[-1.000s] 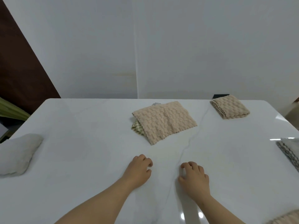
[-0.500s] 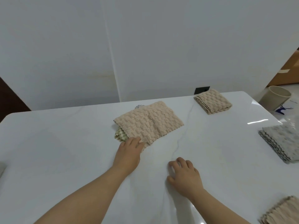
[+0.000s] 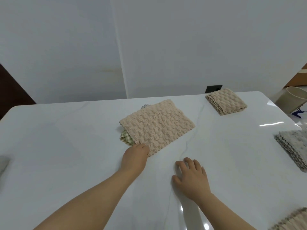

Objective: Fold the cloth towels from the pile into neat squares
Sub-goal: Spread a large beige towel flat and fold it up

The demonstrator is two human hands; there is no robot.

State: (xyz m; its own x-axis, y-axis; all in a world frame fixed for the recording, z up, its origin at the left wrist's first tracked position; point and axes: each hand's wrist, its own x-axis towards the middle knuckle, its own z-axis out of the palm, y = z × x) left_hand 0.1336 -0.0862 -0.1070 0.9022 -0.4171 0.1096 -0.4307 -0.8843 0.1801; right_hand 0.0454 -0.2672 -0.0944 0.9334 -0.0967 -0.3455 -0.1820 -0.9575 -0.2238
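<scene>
Beige waffle-textured towel (image 3: 157,128) lies on top of the pile, mid-table towards the far side, laid askew to the table edges. Green checked cloth (image 3: 125,139) pokes out beneath its left corner; a small bit of grey cloth (image 3: 145,106) shows behind its far edge. Left hand (image 3: 135,157) is at the towel's near-left corner, knuckles up, fingers bent down against the edge with the tips hidden, so I cannot tell whether it grips the towel or only touches it. Right hand (image 3: 191,177) rests palm-down on the table, fingers straight and slightly spread, holding nothing, a little apart from the pile on the near side. Table (image 3: 66,146) is white and glossy with a thin grey vein running between the two hands. Folded beige towel (image 3: 226,102) sits at the far right, well apart from the pile. Folded grey towels (image 3: 294,147) lie at the right edge, and another folded towel (image 3: 294,219) is cut off at the near right corner. Black wall socket (image 3: 214,88) shows just behind the table. Beige bin (image 3: 293,101) stands beyond the table's right side.
</scene>
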